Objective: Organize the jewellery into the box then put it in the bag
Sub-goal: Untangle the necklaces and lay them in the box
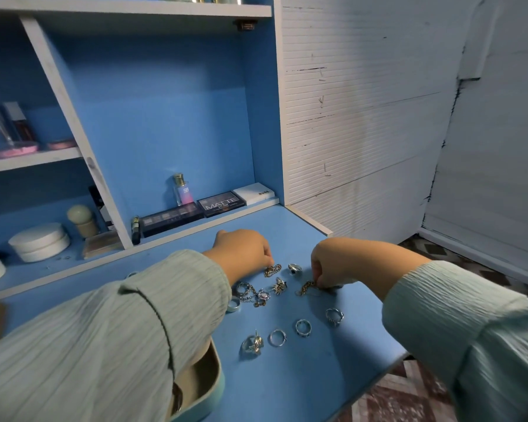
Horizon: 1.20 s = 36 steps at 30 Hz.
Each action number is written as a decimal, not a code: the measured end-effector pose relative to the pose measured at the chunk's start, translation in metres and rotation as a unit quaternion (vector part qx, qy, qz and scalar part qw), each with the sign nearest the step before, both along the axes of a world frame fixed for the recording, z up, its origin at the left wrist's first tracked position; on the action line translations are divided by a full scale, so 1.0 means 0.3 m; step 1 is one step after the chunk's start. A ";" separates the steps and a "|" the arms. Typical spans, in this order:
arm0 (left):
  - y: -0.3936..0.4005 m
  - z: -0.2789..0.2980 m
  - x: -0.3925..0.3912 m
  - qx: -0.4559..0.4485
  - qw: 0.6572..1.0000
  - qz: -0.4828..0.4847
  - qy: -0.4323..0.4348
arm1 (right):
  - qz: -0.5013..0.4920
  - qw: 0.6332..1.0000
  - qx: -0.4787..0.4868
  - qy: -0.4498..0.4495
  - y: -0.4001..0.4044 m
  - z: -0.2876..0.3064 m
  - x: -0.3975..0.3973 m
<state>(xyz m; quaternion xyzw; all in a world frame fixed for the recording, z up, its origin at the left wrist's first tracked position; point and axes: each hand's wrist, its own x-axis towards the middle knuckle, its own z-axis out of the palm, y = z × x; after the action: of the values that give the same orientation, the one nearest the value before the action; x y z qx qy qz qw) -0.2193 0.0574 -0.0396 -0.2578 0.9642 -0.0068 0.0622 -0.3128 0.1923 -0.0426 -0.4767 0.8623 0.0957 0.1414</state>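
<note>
Several rings and chains lie scattered on the blue desk (302,376). My left hand (244,254) pinches a gold chain (272,271) at the far side of the pile. My right hand (336,263) pinches another gold chain (307,288) to the right. Between them sits a dark-stoned ring (294,269). A tangle of silver chains and rings (252,295) lies under my left wrist. Silver rings (277,337) line the front, one with a star (253,344). The open teal jewellery box (208,382) with a beige lining stands at the lower left, partly hidden by my left sleeve. No bag is in view.
Eyeshadow palettes (221,204), a perfume bottle (181,190) and a white box (253,193) line the desk's back edge. A white round case (38,242) and a brush stand in the left shelf. The desk's right edge drops to a patterned floor (409,397).
</note>
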 end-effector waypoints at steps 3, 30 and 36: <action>-0.012 -0.011 -0.006 0.008 1.000 0.006 0.007 | -0.004 1.000 -0.001 -0.011 -0.009 -0.004 -0.009; 0.074 0.183 0.127 0.381 0.881 0.068 0.270 | -0.056 0.877 -0.408 -0.248 0.095 0.180 0.108; 0.139 0.252 0.212 0.545 0.754 0.078 0.359 | -0.035 0.829 -0.471 -0.301 0.118 0.281 0.205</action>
<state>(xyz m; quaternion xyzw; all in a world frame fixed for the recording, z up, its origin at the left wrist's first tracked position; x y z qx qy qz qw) -0.1555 0.0991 0.0360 -0.2379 0.7325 0.6179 -0.1583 -0.2513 0.2277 0.0417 -0.4603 0.7336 -0.4752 0.1553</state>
